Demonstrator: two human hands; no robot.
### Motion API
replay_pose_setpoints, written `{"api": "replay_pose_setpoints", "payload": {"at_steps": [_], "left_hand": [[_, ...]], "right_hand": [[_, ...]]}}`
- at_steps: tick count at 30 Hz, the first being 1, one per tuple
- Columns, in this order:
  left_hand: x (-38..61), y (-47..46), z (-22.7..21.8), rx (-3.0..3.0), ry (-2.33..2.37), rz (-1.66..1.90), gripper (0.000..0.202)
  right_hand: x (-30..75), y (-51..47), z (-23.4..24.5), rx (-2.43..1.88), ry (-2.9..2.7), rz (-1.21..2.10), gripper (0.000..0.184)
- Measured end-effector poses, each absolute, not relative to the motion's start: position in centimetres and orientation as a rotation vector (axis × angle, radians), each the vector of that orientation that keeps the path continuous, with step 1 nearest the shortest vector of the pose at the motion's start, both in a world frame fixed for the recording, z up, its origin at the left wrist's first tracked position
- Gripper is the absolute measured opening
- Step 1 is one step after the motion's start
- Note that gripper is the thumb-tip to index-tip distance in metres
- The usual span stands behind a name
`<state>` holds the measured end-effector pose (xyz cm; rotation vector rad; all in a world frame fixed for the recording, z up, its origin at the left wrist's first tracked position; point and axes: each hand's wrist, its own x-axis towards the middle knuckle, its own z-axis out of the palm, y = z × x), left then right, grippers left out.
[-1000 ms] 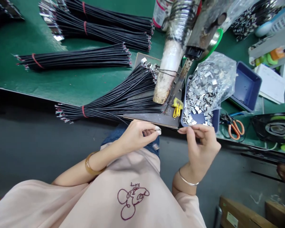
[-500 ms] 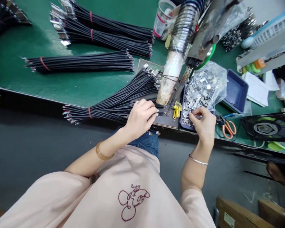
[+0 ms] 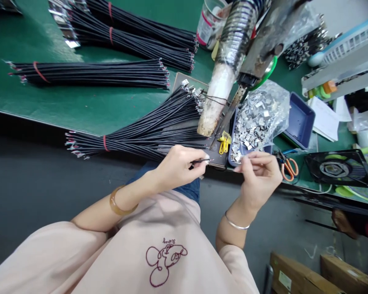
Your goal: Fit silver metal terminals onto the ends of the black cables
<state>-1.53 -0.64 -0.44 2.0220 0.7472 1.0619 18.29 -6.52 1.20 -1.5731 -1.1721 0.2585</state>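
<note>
a green counter (image 3: 88,106) spans the view, and along it the biggest thing is a fanned-out bundle of black cables (image 3: 159,118), tied with a red band near its left end, its right-hand ends spread over a dark board (image 3: 214,158). behind it lies a straighter cable bundle (image 3: 95,74), also red-banded, with more bundles farther back. a ribbed hose with a whitish nozzle (image 3: 219,81) slants down over the board's cable ends. to the right, a clear bag (image 3: 279,106) full of small metal pieces sits in a blue tray (image 3: 268,149), with a black fan (image 3: 339,168) farther right. the left hand (image 3: 182,165) is just in front of the board, its fingers pinching a thin black cable. the right hand (image 3: 257,179) is at the tray's near edge, thumb and forefinger close together; i cannot tell whether anything small is between them. orange-handled scissors (image 3: 290,169) lie between tray and fan, and a yellow clip (image 3: 223,146) rests just left of the tray. slimmest of all, the pinched black cable (image 3: 196,161) pokes its bare end past the left fingertips, pointing toward the right hand.
</note>
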Motion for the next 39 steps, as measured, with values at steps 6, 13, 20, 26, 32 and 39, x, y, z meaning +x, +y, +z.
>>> {"api": "replay_pose_setpoints", "payload": {"at_steps": [6, 13, 20, 26, 32, 39], "left_hand": [[-1.4, -0.3, 0.2, 1.638, 0.788, 0.770, 0.015], [-1.9, 0.1, 0.5, 1.506, 0.703, 0.662, 0.018], [-1.4, 0.0, 0.2, 1.365, 0.777, 0.745, 0.011], [-1.1, -0.2, 0.1, 1.340, 0.809, 0.774, 0.008], [-1.1, -0.3, 0.1, 1.332, 0.778, 0.778, 0.008], [-1.1, 0.0, 0.2, 1.354, 0.779, 0.768, 0.014]], "right_hand": [[13.8, -7.8, -0.2, -1.376, -1.351, 0.095, 0.012], [14.1, -7.4, -1.0, -1.379, -1.202, 0.505, 0.005], [13.6, -8.1, -1.2, -1.340, -1.195, 0.291, 0.007], [13.4, -8.3, -1.5, -1.336, -1.287, 0.232, 0.007], [13.4, -8.2, -1.4, -1.360, -1.256, 0.252, 0.009], [13.9, -8.4, -1.8, -1.336, -1.349, 0.175, 0.010]]}}
